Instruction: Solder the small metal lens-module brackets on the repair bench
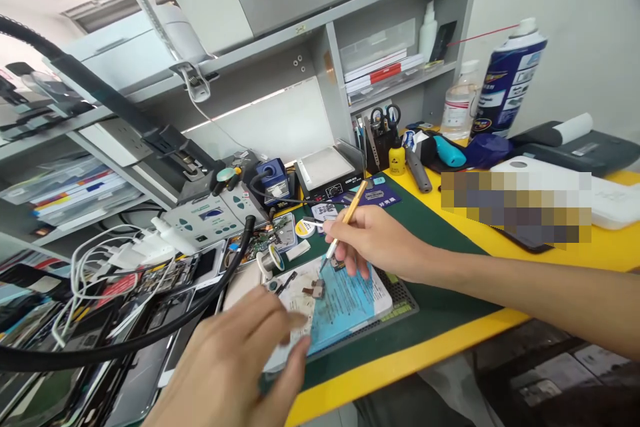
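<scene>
Over blue-white pad (pixel 345 317) — right hand (pixel 367 237) gripping gold pen-like tool (pixel 355 201), tip near small metal part (pixel 317 289); near left — left hand (pixel 237 347), thumb and fingers parted.

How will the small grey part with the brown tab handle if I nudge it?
The grey part looks small, so probably light and easily shifted on the pad. Its brown tab looks thin, so it may bend or crease.
</scene>
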Demonstrator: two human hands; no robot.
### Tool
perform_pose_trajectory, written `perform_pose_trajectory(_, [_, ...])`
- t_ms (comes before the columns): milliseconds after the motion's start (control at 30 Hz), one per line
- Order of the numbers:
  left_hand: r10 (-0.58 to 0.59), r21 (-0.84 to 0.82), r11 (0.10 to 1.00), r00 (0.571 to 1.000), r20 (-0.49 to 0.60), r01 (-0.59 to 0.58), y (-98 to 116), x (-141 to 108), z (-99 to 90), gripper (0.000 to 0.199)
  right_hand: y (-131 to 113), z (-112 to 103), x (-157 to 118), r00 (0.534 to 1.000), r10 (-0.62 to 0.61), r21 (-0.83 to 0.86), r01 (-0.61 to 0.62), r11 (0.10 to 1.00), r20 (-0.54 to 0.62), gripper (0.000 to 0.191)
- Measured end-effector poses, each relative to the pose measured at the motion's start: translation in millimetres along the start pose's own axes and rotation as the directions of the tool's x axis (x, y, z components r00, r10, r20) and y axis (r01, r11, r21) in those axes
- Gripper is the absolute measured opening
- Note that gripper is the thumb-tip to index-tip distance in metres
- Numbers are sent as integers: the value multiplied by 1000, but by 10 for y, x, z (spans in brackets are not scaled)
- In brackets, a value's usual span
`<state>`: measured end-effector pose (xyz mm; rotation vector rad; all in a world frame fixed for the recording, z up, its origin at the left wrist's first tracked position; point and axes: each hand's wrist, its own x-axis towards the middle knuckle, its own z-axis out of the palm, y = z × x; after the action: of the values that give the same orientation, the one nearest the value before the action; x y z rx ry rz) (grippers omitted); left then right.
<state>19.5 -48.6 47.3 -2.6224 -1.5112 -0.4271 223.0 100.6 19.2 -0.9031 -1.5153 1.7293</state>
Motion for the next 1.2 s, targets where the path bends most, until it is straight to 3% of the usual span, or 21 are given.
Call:
perform_pose_trajectory(100, [3, -52, 999, 999, 46, -1, -211, 263, 128, 16, -34, -5, 5, 999, 21, 26, -20, 999, -33, 27])
perform_pose_trajectory(200, [57, -22, 998, 998, 36, -56, -284, 353, 228, 17, -36, -3, 15, 999, 33, 45, -31, 998, -37, 28])
perform_pose_trajectory(467, [156, 18, 988, 988, 17, -156, -293, 408, 336, 15, -8, -12, 15, 999, 34, 64, -33, 997, -19, 27])
perform_pose_trajectory(867, [243, 63, 969, 965, -101, -238, -357, 403, 458, 16, 27, -8, 22, 1000, -2, 40, 2, 999, -16, 24])
perform_pose_trajectory(1033, [258, 58, 966, 963, -80, -254, -408, 433, 515, 17, 31, -2, 32, 1000, -16, 33, 17, 999, -19, 26])
perform_pose_trajectory(1200, [244, 28, 970, 969, -42, -243, -384, 457, 436, 18, 17, -24, 44, 998, -39, 16, 40, 999, -42, 25])
